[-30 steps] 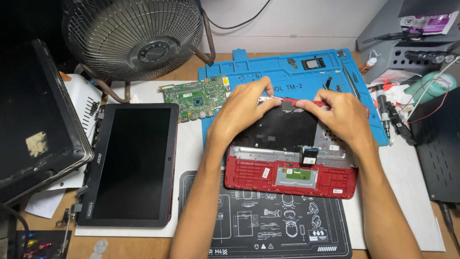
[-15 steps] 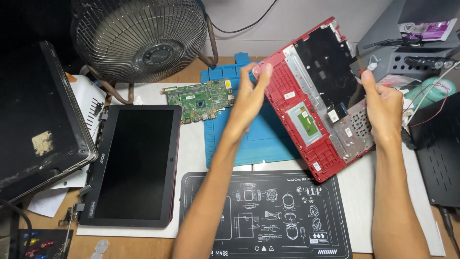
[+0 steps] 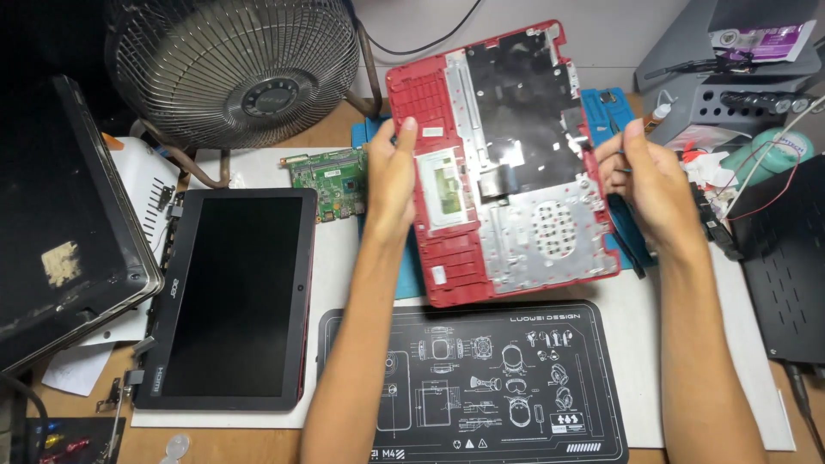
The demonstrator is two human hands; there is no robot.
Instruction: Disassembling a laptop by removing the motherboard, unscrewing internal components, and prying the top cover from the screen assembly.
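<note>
Red laptop shell (image 3: 507, 163) held up off bench, L hand (image 3: 391, 176) and R hand (image 3: 644, 176) gripping opposite edges. Mainboard (image 3: 331, 176) and screen panel (image 3: 232, 296) already out; shell looks stripped, little left to pull.

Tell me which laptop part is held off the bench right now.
The red case, lifted between left hand and right hand. The screen and green board lie flat on the bench.
</note>
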